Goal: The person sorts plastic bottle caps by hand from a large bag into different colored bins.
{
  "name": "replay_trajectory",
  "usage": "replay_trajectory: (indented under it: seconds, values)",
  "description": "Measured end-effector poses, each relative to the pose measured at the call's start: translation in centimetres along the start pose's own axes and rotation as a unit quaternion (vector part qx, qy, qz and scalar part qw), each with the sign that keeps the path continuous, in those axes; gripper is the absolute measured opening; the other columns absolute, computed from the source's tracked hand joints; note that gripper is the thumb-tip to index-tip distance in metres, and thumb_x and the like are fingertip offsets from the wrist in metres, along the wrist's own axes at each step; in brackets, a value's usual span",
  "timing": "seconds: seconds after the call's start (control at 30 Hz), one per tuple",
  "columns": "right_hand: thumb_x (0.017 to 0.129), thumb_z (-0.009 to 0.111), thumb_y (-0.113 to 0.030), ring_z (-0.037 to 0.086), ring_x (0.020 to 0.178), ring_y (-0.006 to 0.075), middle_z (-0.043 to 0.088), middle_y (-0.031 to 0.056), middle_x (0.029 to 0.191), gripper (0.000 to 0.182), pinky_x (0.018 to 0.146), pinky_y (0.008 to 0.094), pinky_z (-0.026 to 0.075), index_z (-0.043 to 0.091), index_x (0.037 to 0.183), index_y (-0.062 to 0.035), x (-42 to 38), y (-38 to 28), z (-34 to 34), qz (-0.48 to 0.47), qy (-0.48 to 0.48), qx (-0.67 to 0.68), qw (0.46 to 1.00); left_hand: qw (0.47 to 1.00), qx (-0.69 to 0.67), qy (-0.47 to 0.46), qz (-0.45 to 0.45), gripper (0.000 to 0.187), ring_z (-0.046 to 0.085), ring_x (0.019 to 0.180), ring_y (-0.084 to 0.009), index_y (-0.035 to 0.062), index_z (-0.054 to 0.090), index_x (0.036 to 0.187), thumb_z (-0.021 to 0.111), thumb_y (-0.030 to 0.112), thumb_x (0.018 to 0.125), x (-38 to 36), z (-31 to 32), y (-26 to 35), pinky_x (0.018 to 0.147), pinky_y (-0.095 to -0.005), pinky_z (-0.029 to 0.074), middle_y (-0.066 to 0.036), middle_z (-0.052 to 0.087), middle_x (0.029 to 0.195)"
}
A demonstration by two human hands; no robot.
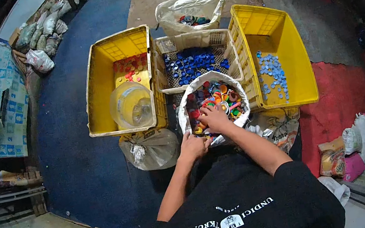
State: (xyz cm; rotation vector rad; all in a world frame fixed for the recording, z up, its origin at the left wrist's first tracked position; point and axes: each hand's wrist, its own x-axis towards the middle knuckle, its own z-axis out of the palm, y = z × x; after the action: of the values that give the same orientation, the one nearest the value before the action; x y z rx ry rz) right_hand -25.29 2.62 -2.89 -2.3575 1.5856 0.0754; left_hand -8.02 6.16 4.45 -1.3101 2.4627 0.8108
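Observation:
A white sack (pixel 184 122) with a rolled-down rim stands close in front of my body, filled with mixed coloured bottle caps (pixel 217 92). My left hand (pixel 193 146) is closed on its near left rim, with the fingertips partly hidden. Inside the mouth of the sack, my right hand (pixel 216 120) rests on the caps with its fingers spread; whether a cap is under the fingertips cannot be made out. Just beyond the sack is a white perforated crate (pixel 194 40) holding blue caps (pixel 193 63).
A yellow crate (pixel 91 93) on the left contains red caps (pixel 130 67) and a clear plastic tub (pixel 130 106). Light blue caps (pixel 272 71) lie in the right yellow crate (pixel 298 54). Behind stands a translucent sack (pixel 170 16). Filled bags (pixel 150 150) flank me; more bags (pixel 351 143) sit right.

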Motion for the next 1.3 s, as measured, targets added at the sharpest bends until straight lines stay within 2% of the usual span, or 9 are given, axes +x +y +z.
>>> replay_trajectory:
  seconds: [0.23, 0.43, 0.57, 0.73, 0.83, 0.93, 1.07, 1.2, 1.3]
  values:
    - [0.073, 0.075, -0.028, 0.06, 0.103, 0.0227, 0.064, -0.0008, 0.113, 0.04, 0.088, 0.0504, 0.039, 0.065, 0.112, -0.0248, 0.0, 4.6, -2.1, 0.015, 0.028, 0.064, 0.997, 0.999, -0.028, 0.04, 0.011, 0.042, 0.064, 0.098, -0.0305, 0.0132, 0.07, 0.109, 0.043, 0.043, 0.097, -0.3, 1.1, -0.5, 0.103, -0.0469, 0.032, -0.015, 0.07, 0.094]
    - [0.072, 0.08, -0.02, 0.066, 0.09, 0.0324, 0.069, 0.0124, 0.097, 0.045, 0.08, 0.0383, 0.052, 0.066, 0.113, -0.0099, -0.2, 5.9, -3.2, 0.063, 0.132, 0.272, 0.951, 0.996, -0.042, 0.076, -0.009, 0.039, 0.064, 0.094, -0.0295, 0.0103, 0.067, 0.106, 0.05, 0.043, 0.092, 1.3, 1.7, -1.4, 0.094, -0.0471, 0.038, -0.013, 0.069, 0.095]
    - [0.076, 0.078, -0.021, 0.064, 0.102, 0.0285, 0.065, 0.0158, 0.111, 0.048, 0.09, 0.0391, 0.049, 0.062, 0.119, -0.0067, 0.6, 7.2, -3.4, 0.146, 0.141, 0.361, 0.91, 0.996, 0.001, 0.089, -0.025, 0.033, 0.062, 0.095, -0.0284, 0.0109, 0.067, 0.103, 0.06, 0.037, 0.085, 2.8, 1.6, -1.6, 0.086, -0.0449, 0.042, -0.011, 0.063, 0.103]
    - [0.081, 0.069, -0.016, 0.055, 0.115, 0.032, 0.056, 0.0137, 0.126, 0.045, 0.096, 0.0404, 0.045, 0.058, 0.124, -0.0081, 0.1, 6.6, -3.4, 0.119, 0.264, 0.305, 0.907, 0.985, 0.042, 0.161, -0.042, 0.035, 0.053, 0.109, -0.0272, 0.0171, 0.067, 0.109, 0.067, 0.031, 0.077, 5.3, 3.3, -2.4, 0.085, -0.0437, 0.043, -0.01, 0.054, 0.108]
    - [0.078, 0.066, -0.015, 0.059, 0.095, 0.0303, 0.06, 0.0108, 0.1, 0.028, 0.08, 0.0445, 0.046, 0.064, 0.106, -0.0151, -0.3, 5.4, -2.2, 0.062, 0.293, 0.184, 0.936, 0.985, 0.05, 0.15, -0.07, 0.036, 0.055, 0.106, -0.0279, 0.0158, 0.064, 0.109, 0.067, 0.031, 0.077, 6.1, 3.9, -2.8, 0.082, -0.0454, 0.044, -0.011, 0.055, 0.105]
    - [0.077, 0.065, -0.021, 0.059, 0.098, 0.0273, 0.063, 0.0084, 0.105, 0.02, 0.083, 0.0453, 0.042, 0.067, 0.097, -0.0166, -0.1, 3.8, -1.7, 0.028, 0.136, 0.094, 0.986, 0.978, -0.004, 0.164, -0.126, 0.035, 0.058, 0.101, -0.029, 0.0175, 0.062, 0.11, 0.066, 0.031, 0.077, 6.9, 3.6, -2.6, 0.079, -0.0462, 0.045, -0.012, 0.056, 0.104]
    - [0.076, 0.069, -0.024, 0.058, 0.1, 0.0263, 0.062, 0.004, 0.102, 0.019, 0.085, 0.0457, 0.04, 0.07, 0.093, -0.0163, 1.6, 2.8, 1.0, 0.026, 0.199, 0.003, 0.98, 0.977, -0.012, 0.178, -0.12, 0.039, 0.06, 0.096, -0.0287, 0.0245, 0.061, 0.117, 0.067, 0.028, 0.078, 7.5, 4.0, -3.0, 0.074, -0.0458, 0.047, -0.01, 0.056, 0.103]
    - [0.08, 0.067, -0.027, 0.057, 0.098, 0.0253, 0.062, 0.0028, 0.099, 0.013, 0.084, 0.0445, 0.039, 0.07, 0.088, -0.0176, 2.0, 2.8, 2.1, 0.058, 0.153, -0.067, 0.984, 0.974, 0.006, 0.206, -0.096, 0.024, 0.064, 0.082, -0.0272, 0.0274, 0.07, 0.104, 0.066, 0.03, 0.08, 8.5, 4.3, -3.9, 0.062, -0.0434, 0.05, -0.009, 0.057, 0.095]
    - [0.079, 0.071, -0.025, 0.06, 0.096, 0.0243, 0.063, 0.006, 0.102, 0.019, 0.083, 0.0436, 0.042, 0.07, 0.093, -0.0121, 0.8, 2.7, -0.3, 0.058, 0.215, 0.078, 0.972, 0.964, 0.011, 0.254, -0.083, 0.014, 0.064, 0.075, -0.0272, 0.0206, 0.074, 0.088, 0.064, 0.029, 0.082, 8.4, 4.2, -3.4, 0.059, -0.0427, 0.05, -0.01, 0.057, 0.089]
